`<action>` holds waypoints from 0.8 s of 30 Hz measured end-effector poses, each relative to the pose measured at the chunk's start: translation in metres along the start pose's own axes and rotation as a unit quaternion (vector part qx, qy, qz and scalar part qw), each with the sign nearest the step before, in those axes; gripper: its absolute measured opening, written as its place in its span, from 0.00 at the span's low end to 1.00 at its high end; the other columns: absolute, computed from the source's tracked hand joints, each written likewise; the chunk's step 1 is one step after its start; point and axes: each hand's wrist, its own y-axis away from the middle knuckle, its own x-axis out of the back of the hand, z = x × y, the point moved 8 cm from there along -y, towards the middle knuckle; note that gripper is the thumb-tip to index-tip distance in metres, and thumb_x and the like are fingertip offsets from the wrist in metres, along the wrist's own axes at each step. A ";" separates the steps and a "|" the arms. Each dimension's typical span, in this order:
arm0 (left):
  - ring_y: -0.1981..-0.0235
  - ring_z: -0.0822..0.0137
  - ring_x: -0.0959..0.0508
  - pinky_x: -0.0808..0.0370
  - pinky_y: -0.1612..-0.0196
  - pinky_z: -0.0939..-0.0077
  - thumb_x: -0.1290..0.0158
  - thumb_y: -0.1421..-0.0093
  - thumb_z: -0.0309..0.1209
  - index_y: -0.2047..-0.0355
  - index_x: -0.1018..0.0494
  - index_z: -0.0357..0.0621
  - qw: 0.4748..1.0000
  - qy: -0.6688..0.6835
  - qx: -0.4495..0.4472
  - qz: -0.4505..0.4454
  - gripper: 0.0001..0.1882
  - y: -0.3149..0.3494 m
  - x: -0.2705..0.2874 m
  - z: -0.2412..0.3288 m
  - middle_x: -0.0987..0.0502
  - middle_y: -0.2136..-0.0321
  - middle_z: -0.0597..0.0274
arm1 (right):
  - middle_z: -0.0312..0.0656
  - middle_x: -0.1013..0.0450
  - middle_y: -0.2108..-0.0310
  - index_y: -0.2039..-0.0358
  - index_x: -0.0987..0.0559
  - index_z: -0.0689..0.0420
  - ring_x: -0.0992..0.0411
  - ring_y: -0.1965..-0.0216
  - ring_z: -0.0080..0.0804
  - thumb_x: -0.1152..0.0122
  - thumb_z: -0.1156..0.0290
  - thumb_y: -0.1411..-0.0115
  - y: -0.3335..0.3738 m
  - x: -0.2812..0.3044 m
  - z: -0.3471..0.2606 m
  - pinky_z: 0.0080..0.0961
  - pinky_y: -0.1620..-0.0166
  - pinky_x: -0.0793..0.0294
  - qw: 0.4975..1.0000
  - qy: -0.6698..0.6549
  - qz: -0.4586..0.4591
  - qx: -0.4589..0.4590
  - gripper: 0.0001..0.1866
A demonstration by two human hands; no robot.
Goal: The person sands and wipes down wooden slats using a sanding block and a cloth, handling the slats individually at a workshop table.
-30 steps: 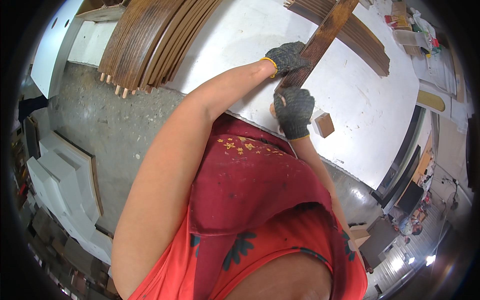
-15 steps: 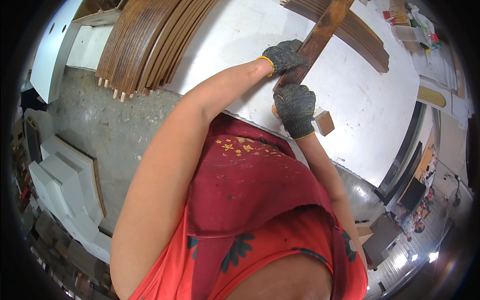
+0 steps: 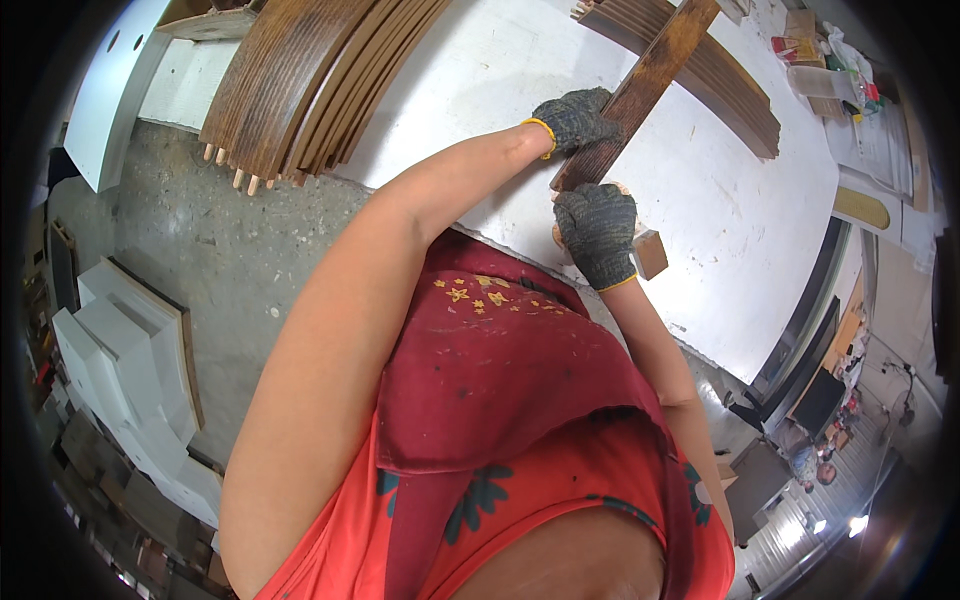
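A dark brown wooden slat (image 3: 655,75) slants over the white tabletop (image 3: 745,220). My left hand (image 3: 577,120), in a grey knit glove with a yellow cuff, is closed around the slat's left edge near its lower end. By that lower end is my right hand (image 3: 598,235), gloved alike, with its fingers curled. Slivers of something tan show beside its fingers; the rest is hidden under the glove. A small wooden block (image 3: 651,255) stands on the table just right of my right hand. More brown slats (image 3: 735,90) lie beneath the held one at the far side.
A stack of brown slats with pale dowel ends (image 3: 290,95) lies at the left, overhanging the table edge. White panels (image 3: 125,370) are stacked on the floor at the left. Bags and small containers (image 3: 835,75) sit at the far right. People show in the right background.
My right hand has shifted slightly down, away from the slat's lower end, and more tan shows beside it. My left hand keeps its hold. The whole view has shifted a little.
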 end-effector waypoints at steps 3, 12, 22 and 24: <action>0.45 0.50 0.29 0.34 0.42 0.60 0.49 0.44 0.56 0.43 0.35 0.44 1.000 0.002 -0.010 0.011 0.37 0.001 0.007 -0.003 0.29 0.45 0.48 | 0.38 0.26 0.79 0.79 0.20 0.47 0.28 0.75 0.39 0.41 0.63 0.53 -0.005 0.008 0.001 0.39 0.71 0.32 0.999 0.026 0.021 0.018 0.05; 0.69 0.49 0.19 0.24 0.63 0.55 0.46 0.55 0.42 0.72 0.20 0.42 0.994 0.046 -0.068 0.070 0.17 -0.017 -0.010 0.001 0.19 0.73 0.50 | 0.43 0.31 0.76 0.76 0.24 0.53 0.31 0.72 0.43 0.38 0.63 0.60 0.004 0.010 -0.016 0.43 0.71 0.36 0.978 0.062 0.195 0.033 0.10; 0.50 0.49 0.25 0.30 0.49 0.58 0.44 0.54 0.49 0.50 0.30 0.49 0.995 0.093 0.019 -0.015 0.32 0.006 -0.011 0.010 0.24 0.54 0.49 | 0.45 0.26 0.81 0.80 0.19 0.53 0.28 0.76 0.46 0.41 0.59 0.53 -0.002 0.015 0.046 0.43 0.70 0.29 0.971 -0.111 0.203 -0.068 0.11; 0.49 0.50 0.26 0.31 0.48 0.58 0.44 0.55 0.49 0.49 0.30 0.49 0.995 0.094 0.013 -0.012 0.33 0.005 -0.009 0.012 0.25 0.52 0.49 | 0.45 0.25 0.79 0.79 0.19 0.53 0.28 0.76 0.47 0.43 0.57 0.52 -0.006 0.000 0.044 0.42 0.71 0.30 0.983 -0.103 0.112 -0.101 0.14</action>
